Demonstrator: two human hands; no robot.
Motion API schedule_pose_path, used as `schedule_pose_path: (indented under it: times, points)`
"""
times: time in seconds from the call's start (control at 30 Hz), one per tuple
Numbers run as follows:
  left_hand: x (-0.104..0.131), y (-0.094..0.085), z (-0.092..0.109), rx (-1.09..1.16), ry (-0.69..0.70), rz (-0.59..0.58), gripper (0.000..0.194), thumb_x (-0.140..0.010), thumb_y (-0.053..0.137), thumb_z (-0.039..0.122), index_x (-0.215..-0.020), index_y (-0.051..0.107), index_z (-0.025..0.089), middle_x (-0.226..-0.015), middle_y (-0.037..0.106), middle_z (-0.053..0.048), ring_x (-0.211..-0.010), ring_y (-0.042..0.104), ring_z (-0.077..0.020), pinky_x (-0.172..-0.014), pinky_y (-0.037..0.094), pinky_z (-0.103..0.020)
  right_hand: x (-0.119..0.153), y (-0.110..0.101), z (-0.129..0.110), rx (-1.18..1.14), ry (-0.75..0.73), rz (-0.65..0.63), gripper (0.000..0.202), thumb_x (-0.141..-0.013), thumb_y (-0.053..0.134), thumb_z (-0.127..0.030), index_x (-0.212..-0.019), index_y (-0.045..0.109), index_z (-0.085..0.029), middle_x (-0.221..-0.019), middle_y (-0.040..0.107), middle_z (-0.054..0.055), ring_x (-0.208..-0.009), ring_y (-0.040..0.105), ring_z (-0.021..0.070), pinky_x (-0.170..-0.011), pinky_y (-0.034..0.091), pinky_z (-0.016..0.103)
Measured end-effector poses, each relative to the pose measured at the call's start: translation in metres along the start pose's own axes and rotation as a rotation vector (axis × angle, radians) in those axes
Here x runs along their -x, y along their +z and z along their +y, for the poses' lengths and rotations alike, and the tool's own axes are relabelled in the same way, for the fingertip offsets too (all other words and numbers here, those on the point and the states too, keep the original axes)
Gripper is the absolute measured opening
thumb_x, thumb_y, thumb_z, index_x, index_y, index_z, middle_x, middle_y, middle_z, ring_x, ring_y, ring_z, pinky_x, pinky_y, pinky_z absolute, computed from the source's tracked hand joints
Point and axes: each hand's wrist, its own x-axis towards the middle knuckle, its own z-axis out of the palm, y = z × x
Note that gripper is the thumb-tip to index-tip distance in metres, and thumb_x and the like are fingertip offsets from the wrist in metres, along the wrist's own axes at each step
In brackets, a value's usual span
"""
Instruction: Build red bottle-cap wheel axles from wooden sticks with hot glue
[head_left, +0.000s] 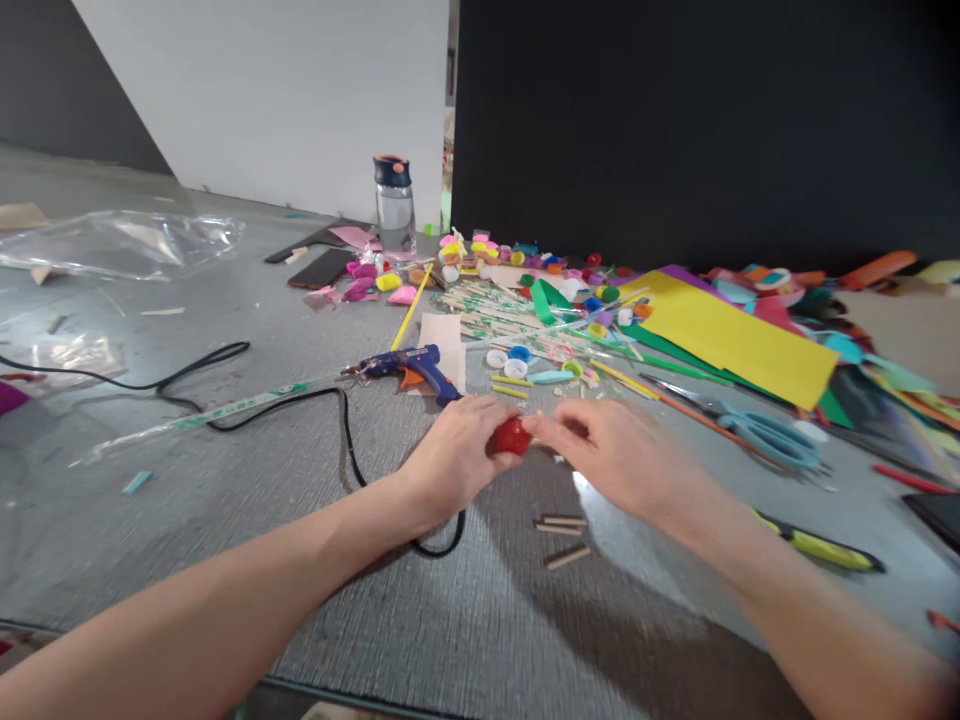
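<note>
In the middle of the table, my left hand [459,448] is closed round a small, shiny red round piece [513,436], partly hidden by the fingers. My right hand [611,445] meets it from the other side, thumb and fingers bent together against its edge. Whether those fingers hold something small of their own is hard to see. Just beyond my left hand lies a blue glue gun [420,368] with an orange trigger, resting on a piece of pale paper [444,335]. Short wooden sticks [564,522] lie on the table below my hands.
Blue-handled scissors [769,435] and a yellow-black cutter [829,548] lie to the right, near yellow sheets [739,335]. Bottle caps [517,355] and craft bits spread behind. A black cord [349,430] loops at left; a water bottle [395,210] stands at the back.
</note>
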Motion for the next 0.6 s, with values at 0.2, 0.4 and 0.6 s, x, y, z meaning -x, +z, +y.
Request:
schedule_pose_path:
  times: [0.2,0.4,0.6]
  points:
    - [0.002,-0.003,-0.001,0.006,0.034,0.080,0.056,-0.078,0.087,0.022,-0.128,0.062,0.015,-0.124,0.071,-0.012,-0.117,0.065,-0.0310,-0.101,0.050,-0.051,0.025,-0.025,0.024,-0.031,0.014,-0.065,0.037,-0.103,0.054,-0.045,-0.075,0.062,-0.023,-0.066,0.061,-0.002,-0.060,0.053,0.0159,-0.057,0.032,0.031]
    - [0.003,-0.015,0.015,0.048,0.073,0.378,0.015,-0.095,0.062,0.012,-0.109,0.064,0.015,-0.110,0.069,-0.008,-0.108,0.062,-0.0212,-0.097,0.048,-0.040,0.060,0.001,0.037,-0.114,-0.156,-0.258,0.008,-0.098,0.066,-0.022,-0.092,0.070,-0.025,-0.087,0.068,-0.003,-0.079,0.061,0.0172,-0.071,0.040,0.031]
    - [0.010,-0.013,0.027,0.021,0.335,0.143,0.009,-0.094,0.070,0.024,-0.096,0.064,0.017,-0.083,0.065,0.001,-0.084,0.060,-0.0174,-0.081,0.044,-0.034,0.068,0.019,0.038,-0.166,-0.228,-0.201,0.007,-0.094,0.072,-0.018,-0.097,0.066,-0.020,-0.097,0.065,0.001,-0.089,0.063,0.0202,-0.077,0.043,0.034]
